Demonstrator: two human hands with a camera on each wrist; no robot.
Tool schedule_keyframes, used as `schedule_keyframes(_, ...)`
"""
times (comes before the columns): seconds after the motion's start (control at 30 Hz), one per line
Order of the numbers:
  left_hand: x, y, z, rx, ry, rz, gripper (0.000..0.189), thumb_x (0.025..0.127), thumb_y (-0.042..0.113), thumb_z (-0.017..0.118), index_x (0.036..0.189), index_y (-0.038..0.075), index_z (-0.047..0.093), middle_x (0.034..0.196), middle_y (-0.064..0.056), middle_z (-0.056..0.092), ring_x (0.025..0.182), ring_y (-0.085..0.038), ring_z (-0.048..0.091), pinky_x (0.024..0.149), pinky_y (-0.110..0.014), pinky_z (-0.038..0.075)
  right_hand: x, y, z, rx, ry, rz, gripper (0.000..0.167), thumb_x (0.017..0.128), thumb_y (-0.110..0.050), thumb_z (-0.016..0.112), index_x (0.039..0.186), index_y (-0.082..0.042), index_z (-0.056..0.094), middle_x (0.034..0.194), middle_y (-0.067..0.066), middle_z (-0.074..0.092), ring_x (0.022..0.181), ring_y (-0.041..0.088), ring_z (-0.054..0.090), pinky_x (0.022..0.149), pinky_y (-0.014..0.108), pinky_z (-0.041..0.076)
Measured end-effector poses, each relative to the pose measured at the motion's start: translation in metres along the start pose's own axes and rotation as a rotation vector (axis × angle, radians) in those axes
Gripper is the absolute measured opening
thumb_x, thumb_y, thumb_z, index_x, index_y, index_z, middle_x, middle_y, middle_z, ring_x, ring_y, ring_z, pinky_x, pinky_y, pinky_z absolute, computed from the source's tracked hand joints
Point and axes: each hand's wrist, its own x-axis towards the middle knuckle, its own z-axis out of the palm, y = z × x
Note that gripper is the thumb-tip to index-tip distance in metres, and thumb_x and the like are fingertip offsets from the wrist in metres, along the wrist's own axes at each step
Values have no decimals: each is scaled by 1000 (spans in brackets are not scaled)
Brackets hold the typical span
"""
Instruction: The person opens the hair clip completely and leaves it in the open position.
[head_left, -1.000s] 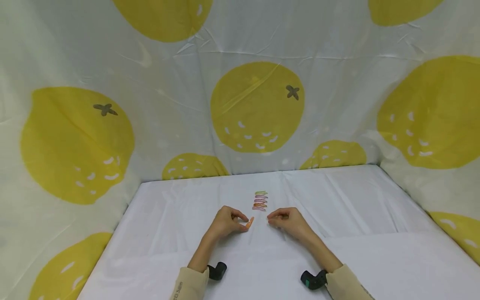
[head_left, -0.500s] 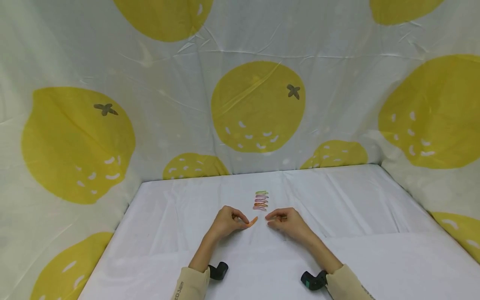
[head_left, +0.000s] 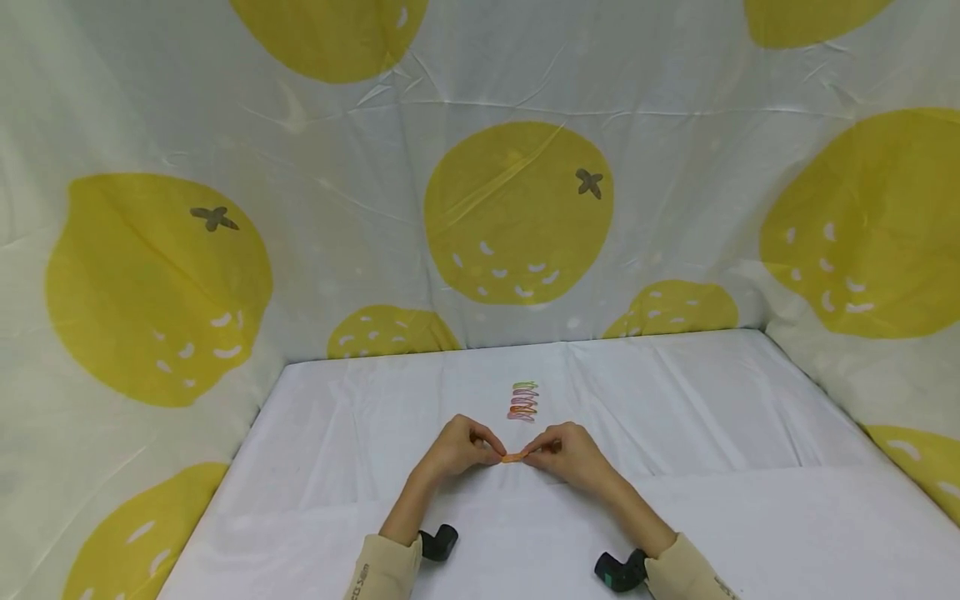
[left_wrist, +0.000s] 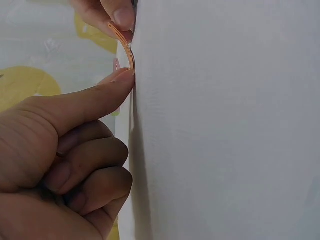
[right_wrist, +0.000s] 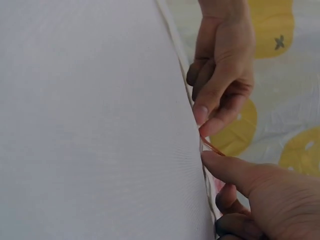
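Note:
A slim orange hair clip [head_left: 514, 457] spans the gap between my two hands, low over the white table. My left hand [head_left: 456, 446] pinches one end between thumb and forefinger, its other fingers curled under in the left wrist view. At the opposite end, my right hand [head_left: 573, 451] grips the clip with thumb and fingertips. From the left wrist, the orange hair clip [left_wrist: 125, 44] shows as a narrow, slightly bowed strip with lines along it. In the right wrist view two thin prongs of the clip [right_wrist: 212, 146] show between both thumbs.
Just beyond the hands lies a column of slim clips [head_left: 523, 402] in green, pink and orange. White cloth covers the table [head_left: 750, 417]. A lemon-print curtain [head_left: 517, 208] surrounds it at the back and sides. Black wrist devices [head_left: 440, 542] sit at both cuffs.
The orange clip has turned from slanting upward to nearly level. My right hand has come in leftward and taken its free end, while my left hand has shifted slightly right.

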Motion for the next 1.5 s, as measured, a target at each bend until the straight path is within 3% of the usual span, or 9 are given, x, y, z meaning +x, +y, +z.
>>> schedule_keyframes(0.2, -1, -1, 0, -15, -2, -8, 6, 80, -3, 82, 85, 1, 82, 51, 7, 42, 52, -7, 34, 51, -20, 28, 0, 1, -1, 75, -30, -5, 15, 86, -14, 85, 101, -12, 84, 69, 2, 62, 60, 2, 44, 56, 17, 36)
schedule_keyframes(0.47, -2, 0, 0, -20, -9, -20, 6, 81, -1, 83, 86, 1, 82, 52, 7, 42, 52, -6, 34, 50, -20, 28, -1, 3, -2, 112, 7, 5, 12, 86, -18, 84, 98, -14, 85, 93, 6, 78, 68, 4, 48, 60, 17, 39)
schedule_keyframes(0.7, 0, 1, 1, -33, -12, -32, 11, 77, 1, 88, 86, 1, 82, 53, 6, 42, 53, -7, 34, 51, -20, 28, 0, 4, -3, 151, 11, 16, 13, 87, -17, 83, 99, -12, 85, 97, 9, 79, 73, 4, 52, 63, 17, 43)
schedule_keyframes(0.97, 0, 1, 1, -22, 10, -10, 10, 79, 9, 89, 85, 3, 83, 52, 8, 43, 53, -6, 33, 51, -20, 27, 1, 7, -4, 248, -3, -7, 14, 90, -15, 79, 101, -6, 83, 100, 14, 79, 81, 4, 62, 70, 18, 51)
schedule_keyframes(1.23, -1, 3, -1, -118, 4, -16, 9, 82, 12, 87, 87, 5, 83, 53, 8, 42, 54, -7, 33, 51, -21, 26, 2, 1, -5, 300, 35, -9, 18, 92, -18, 79, 106, -7, 82, 101, 12, 79, 85, 4, 66, 76, 20, 54)
schedule_keyframes(1.37, 0, 3, 0, -150, 37, -11, 11, 84, 16, 86, 88, 6, 83, 54, 8, 42, 54, -7, 34, 52, -21, 28, 2, 0, -5, 339, 81, -4, 19, 92, -19, 79, 106, -7, 82, 102, 12, 80, 87, 6, 70, 77, 20, 55)
schedule_keyframes(1.5, 2, 4, 2, -178, 105, 20, 13, 84, 17, 87, 86, 5, 82, 54, 7, 41, 54, -6, 34, 51, -20, 27, 2, -2, -4, 344, 151, -43, 15, 90, -17, 81, 100, -8, 83, 92, 13, 79, 77, 5, 65, 69, 19, 52)
